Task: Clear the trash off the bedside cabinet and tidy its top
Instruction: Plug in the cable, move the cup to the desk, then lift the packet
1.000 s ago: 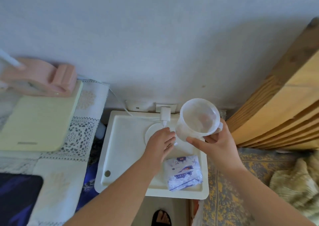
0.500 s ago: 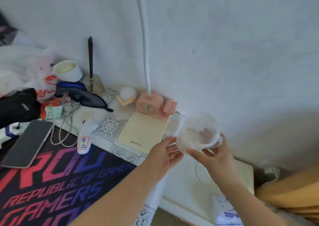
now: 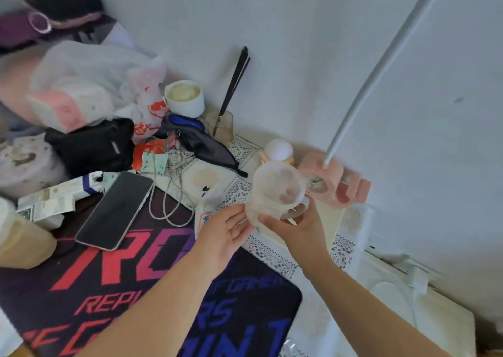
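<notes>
My right hand (image 3: 296, 230) holds a translucent plastic cup (image 3: 275, 190) with a handle, above the lace-covered desk (image 3: 258, 250). The cup looks empty and is tilted with its mouth toward me. Just left of the cup is my left hand (image 3: 224, 232), fingers spread and palm turned toward it, holding nothing. The white bedside cabinet top (image 3: 424, 316) shows at the lower right, below and to the right of both hands.
The desk holds a phone (image 3: 115, 209), cable (image 3: 166, 198), black pouch (image 3: 92, 145), white tub (image 3: 185, 98), plastic bags (image 3: 109, 84), a pink lamp base (image 3: 330, 181) with its white pole, and a dark gaming mat (image 3: 152, 288). The wall stands close behind.
My view has swung left from the bedside cabinet to the cluttered desk. The cup has travelled with my right hand over the desk, and my left hand has opened beside it.
</notes>
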`<state>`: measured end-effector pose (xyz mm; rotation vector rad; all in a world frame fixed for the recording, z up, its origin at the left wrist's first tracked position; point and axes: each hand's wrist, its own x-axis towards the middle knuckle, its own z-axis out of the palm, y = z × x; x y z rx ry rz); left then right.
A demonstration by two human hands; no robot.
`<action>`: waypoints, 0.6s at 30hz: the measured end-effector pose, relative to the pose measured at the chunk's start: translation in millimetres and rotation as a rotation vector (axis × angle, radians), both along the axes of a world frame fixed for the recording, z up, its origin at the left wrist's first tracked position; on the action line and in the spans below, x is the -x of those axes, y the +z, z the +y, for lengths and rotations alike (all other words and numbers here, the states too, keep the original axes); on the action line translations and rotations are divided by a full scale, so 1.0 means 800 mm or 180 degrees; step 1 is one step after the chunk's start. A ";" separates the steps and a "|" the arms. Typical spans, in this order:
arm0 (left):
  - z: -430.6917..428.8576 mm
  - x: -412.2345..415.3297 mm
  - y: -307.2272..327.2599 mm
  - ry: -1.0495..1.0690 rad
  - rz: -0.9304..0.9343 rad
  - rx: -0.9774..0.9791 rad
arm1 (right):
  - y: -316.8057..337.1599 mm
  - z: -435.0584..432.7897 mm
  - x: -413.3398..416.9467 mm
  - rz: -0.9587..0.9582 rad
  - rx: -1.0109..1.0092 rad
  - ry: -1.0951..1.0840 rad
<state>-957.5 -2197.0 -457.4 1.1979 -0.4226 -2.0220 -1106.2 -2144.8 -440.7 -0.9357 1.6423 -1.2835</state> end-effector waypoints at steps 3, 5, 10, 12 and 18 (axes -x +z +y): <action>-0.008 -0.013 -0.004 0.0077 -0.0157 0.0070 | -0.013 -0.016 -0.015 -0.0008 -0.0001 0.0027; -0.010 -0.016 -0.004 0.0075 -0.0324 0.0159 | -0.020 -0.023 -0.021 -0.0043 -0.0009 0.0014; -0.010 -0.007 -0.004 0.0141 -0.0658 0.0452 | -0.028 -0.034 -0.030 -0.0030 -0.0012 -0.0053; -0.010 -0.001 -0.005 0.0078 -0.0943 0.0606 | -0.030 -0.036 -0.031 -0.0052 -0.0023 -0.0098; -0.002 0.013 -0.009 -0.0320 -0.1567 0.1135 | -0.032 -0.037 -0.035 0.0125 -0.0166 -0.0146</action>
